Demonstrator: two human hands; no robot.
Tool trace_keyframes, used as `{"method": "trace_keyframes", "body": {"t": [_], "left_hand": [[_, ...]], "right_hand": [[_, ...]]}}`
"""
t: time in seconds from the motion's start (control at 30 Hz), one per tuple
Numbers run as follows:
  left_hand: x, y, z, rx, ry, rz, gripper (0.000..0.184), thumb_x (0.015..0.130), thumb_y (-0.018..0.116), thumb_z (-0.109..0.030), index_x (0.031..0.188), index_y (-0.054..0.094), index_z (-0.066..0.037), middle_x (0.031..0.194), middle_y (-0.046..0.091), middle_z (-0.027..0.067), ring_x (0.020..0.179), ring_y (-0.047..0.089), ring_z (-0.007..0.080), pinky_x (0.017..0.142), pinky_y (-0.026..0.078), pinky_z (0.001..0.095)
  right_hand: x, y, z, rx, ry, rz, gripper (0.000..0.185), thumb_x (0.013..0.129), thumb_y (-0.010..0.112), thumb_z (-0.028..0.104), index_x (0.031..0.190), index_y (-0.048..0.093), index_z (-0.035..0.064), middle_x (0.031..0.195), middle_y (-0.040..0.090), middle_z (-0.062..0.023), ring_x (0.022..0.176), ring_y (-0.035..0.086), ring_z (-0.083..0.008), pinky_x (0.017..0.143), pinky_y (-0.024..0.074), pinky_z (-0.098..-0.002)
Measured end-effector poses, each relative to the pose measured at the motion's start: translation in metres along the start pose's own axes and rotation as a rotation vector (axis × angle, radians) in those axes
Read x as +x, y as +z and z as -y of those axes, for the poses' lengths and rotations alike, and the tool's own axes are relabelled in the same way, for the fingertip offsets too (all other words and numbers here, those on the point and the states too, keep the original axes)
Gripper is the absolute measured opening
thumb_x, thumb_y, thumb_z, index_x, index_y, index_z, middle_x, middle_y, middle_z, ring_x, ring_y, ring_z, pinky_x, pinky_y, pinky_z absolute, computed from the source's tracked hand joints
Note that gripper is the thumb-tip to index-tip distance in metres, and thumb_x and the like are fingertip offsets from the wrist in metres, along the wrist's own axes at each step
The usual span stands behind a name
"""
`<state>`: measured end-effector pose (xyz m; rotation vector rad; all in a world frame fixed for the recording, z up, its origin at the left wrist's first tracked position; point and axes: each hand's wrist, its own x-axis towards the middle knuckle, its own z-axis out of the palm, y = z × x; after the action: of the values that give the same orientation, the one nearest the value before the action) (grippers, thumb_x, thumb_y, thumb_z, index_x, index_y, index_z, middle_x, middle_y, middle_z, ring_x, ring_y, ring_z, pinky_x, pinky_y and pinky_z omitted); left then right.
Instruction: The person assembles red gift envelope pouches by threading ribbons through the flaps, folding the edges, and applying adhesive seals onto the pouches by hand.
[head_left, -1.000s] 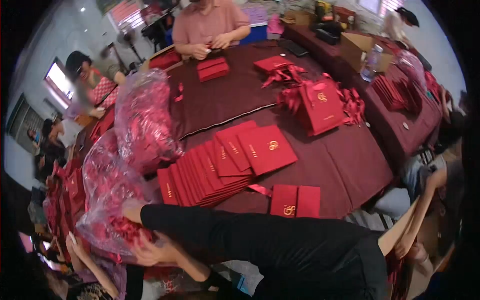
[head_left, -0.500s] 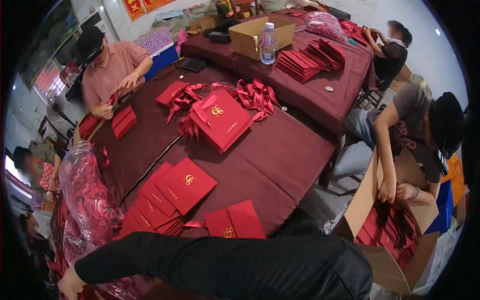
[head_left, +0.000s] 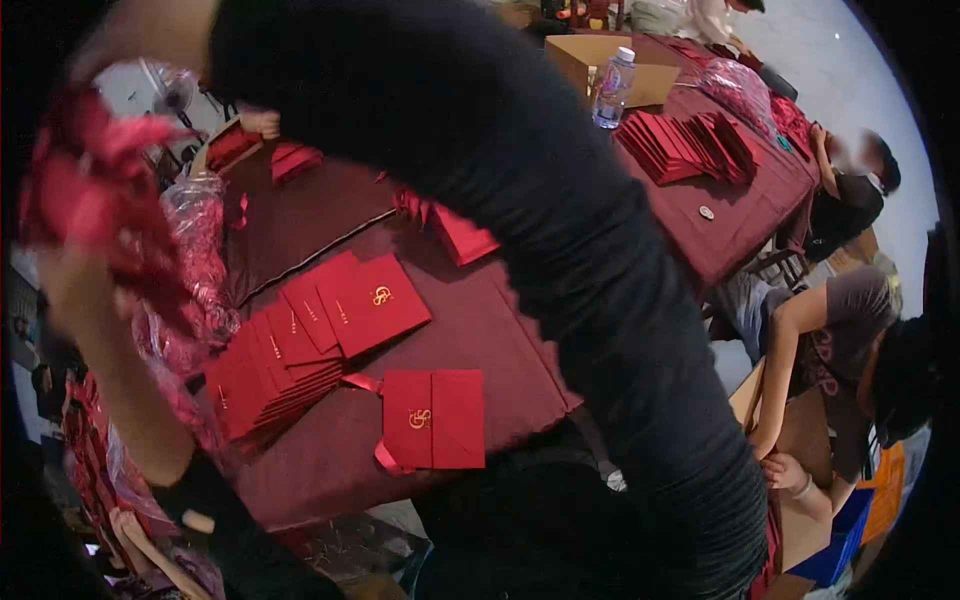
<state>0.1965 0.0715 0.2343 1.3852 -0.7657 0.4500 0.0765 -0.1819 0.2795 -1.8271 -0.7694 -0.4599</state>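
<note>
At the far left, my left hand (head_left: 75, 290) is raised and blurred, closed at the base of a loose bundle of red ribbons (head_left: 100, 190). My right arm in a black sleeve reaches across to the top left, where my right hand (head_left: 140, 35) is smeared and partly cut off above the bundle; its fingers are hidden. Below the arms, a fanned stack of red gift bags (head_left: 275, 350) with gold lettering lies on the dark red tablecloth (head_left: 500, 330). A single red folded bag (head_left: 455, 420) with a ribbon lies nearer the table's front edge.
A clear plastic bag of red ribbons (head_left: 205, 290) stands at the left table edge. A co-worker at right reaches into a cardboard box (head_left: 805, 440). On the back table are a water bottle (head_left: 613, 90), an open carton (head_left: 650, 85) and red bags (head_left: 690, 145).
My right arm has swung up from the bottom edge to the top left. My left forearm and the bundle of red ribbons have come into view. The view has shifted and tilted.
</note>
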Motion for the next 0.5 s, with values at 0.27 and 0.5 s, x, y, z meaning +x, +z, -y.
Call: {"method": "trace_keyframes", "body": {"t": [0.27,0.5], "left_hand": [[-0.042,0.259,-0.047,0.046,0.078,0.579,0.056,0.089,0.062,-0.040,0.124,0.051,0.002,0.119,0.058,0.0153,0.111,0.052,0.0227,0.096,0.038,0.0338],[-0.118,0.228,-0.037,0.406,0.065,0.762,0.061,0.087,0.066,-0.030,0.139,0.044,-0.007,0.147,0.030,0.0272,0.136,0.033,0.0408,0.111,0.031,0.0430]], "right_hand": [[-0.036,-0.147,-0.020,-0.068,0.190,-0.250,0.031,0.078,0.067,0.021,0.105,0.069,0.0057,0.091,0.069,-0.0084,0.079,0.064,-0.0207,0.068,0.0502,-0.0350],[-0.084,-0.250,-0.088,-0.117,0.337,-0.440,0.028,0.082,0.067,0.021,0.107,0.069,0.0067,0.092,0.069,-0.0058,0.082,0.064,-0.0174,0.069,0.0507,-0.0328]]}}
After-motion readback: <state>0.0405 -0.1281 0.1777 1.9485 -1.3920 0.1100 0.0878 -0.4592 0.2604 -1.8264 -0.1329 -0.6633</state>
